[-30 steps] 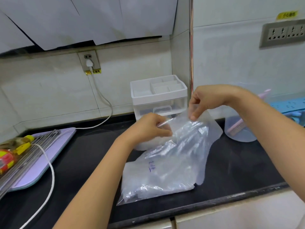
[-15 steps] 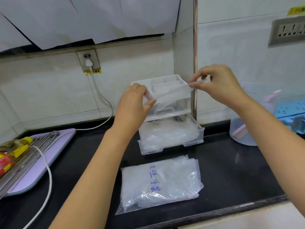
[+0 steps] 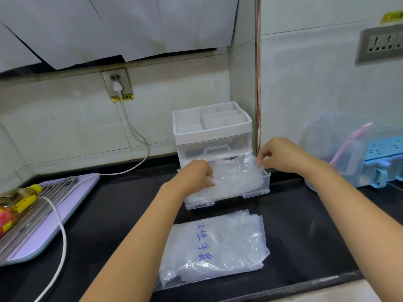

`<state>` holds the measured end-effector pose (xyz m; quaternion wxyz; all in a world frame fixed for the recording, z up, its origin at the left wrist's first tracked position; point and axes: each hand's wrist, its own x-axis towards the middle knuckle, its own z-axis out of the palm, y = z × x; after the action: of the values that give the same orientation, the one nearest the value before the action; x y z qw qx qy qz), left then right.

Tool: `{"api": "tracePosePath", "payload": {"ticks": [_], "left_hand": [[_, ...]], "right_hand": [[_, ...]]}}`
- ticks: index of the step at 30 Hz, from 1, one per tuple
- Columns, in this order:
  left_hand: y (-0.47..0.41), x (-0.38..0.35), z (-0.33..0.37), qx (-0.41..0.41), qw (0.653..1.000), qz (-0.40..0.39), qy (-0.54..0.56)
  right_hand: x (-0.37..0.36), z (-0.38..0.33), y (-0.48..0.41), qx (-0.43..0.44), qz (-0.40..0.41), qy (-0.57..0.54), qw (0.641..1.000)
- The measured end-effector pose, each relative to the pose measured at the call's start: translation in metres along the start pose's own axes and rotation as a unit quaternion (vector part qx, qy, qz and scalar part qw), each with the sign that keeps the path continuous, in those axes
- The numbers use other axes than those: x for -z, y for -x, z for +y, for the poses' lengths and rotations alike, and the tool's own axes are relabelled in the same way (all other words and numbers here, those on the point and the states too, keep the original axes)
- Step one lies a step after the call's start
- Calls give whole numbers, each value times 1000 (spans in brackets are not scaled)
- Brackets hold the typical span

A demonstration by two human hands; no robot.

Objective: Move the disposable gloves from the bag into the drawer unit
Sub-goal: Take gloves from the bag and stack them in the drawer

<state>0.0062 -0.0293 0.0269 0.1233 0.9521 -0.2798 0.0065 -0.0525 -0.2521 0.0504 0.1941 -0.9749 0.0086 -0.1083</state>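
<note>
Taking the pulled-out drawer [image 3: 255,189] as clock centre. Sitting open from above, but getting capped at 12 by the drawer unit [image 3: 212,129] overhanging its back. Crowding that opening: left hand [image 3: 196,175] at 9 and right hand [image 3: 281,155] at 2, both pinching the gloves [image 3: 235,177] heaped inside. Bumping into the bag [image 3: 218,247] lying flat at 6. Finding bare counter [image 3: 305,219] at 4 and 8. Standing near at 3: clear jug [image 3: 340,149]. Trailing well off at 9: white cable [image 3: 63,232].
</note>
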Motion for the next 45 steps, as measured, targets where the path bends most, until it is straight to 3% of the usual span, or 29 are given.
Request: {"api": "tracePosePath", "payload": {"ticks": [5,7,12,15,21,27,32,37,41,45], "left_hand": [[-10,-2,-3,3,999,-31,-9],[-15,-3,-3,-2,999,-49,-16],[-19,-5,-1,-5,997,-73,-31],[-20,-5,-3,4,996,-87,-30],[-25,-6,-9,18,994,-111,-14],[-26,3,-3,66,979,-157,113],[-33,-8,0,81,988,-131,-4],[-41,-12,1,87,977,-170,-92],[-43,-5,4,89,964,-210,-139],[-47,-4,6,102,960,-228,-126]], "right_hand": [[3,-23,4,1,54,-88,995],[-1,-37,1,33,-7,-107,994],[-26,-54,-19,29,-229,-21,973],[-39,-57,-29,9,-290,36,956],[-47,-61,-38,-38,-260,180,948],[-52,-60,-33,28,-247,81,965],[-52,-57,-32,54,-319,108,940],[-48,-58,-39,6,-370,123,921],[-57,-57,-52,-36,-358,177,916],[-59,-65,-53,-56,-299,179,936]]}}
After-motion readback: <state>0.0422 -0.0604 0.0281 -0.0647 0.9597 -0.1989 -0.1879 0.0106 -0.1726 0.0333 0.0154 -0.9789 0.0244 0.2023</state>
